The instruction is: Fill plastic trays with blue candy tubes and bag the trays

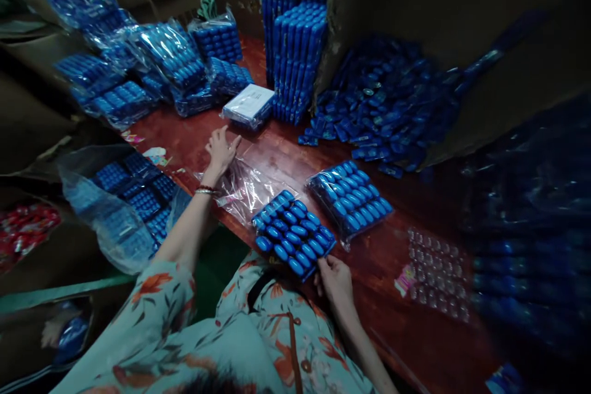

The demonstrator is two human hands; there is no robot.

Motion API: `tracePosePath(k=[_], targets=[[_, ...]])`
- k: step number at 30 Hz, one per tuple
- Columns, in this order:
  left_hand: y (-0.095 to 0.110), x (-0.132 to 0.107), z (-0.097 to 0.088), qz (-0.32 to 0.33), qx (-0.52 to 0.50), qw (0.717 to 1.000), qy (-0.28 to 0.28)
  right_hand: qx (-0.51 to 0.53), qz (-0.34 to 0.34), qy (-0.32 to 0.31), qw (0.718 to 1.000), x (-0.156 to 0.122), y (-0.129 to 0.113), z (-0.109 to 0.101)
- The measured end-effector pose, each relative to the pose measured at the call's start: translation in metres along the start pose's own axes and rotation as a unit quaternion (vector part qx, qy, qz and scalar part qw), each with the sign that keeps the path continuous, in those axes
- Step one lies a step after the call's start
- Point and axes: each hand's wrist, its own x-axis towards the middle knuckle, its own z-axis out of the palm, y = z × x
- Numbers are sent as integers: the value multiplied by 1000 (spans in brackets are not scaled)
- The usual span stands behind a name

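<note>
My left hand is open, fingers spread, at the far end of a clear plastic bag on the table. Just beyond its fingertips lies a wrapped pack with a white top. With thumb and fingers, my right hand grips the near right corner of a tray of blue oval pieces. The tray's far left end meets the bag; I cannot tell how far it sits inside. Right behind this tray lies a second, bagged pack of blue pieces.
A loose heap of small blue pieces spills from a cardboard box at the back right. Tall blue stacks stand beside it. Bagged packs crowd the back left. A clear blister tray lies to the right on the red table.
</note>
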Motion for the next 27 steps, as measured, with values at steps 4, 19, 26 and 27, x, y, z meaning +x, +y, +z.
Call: tracePosePath(k=[4,19,26,27], targets=[[-2,-76,-39,56,-178,955,229,42,6,8,999,0,12,8],[20,-256,-11,165,-289,942,39,-277,-399,157,860,-11,-73,-35],[10,-244,1,267,-262,927,33,-323,-373,45,869,24,-82,-22],[8,-243,2,260,-258,930,35,-318,-375,42,870,24,-82,-22]])
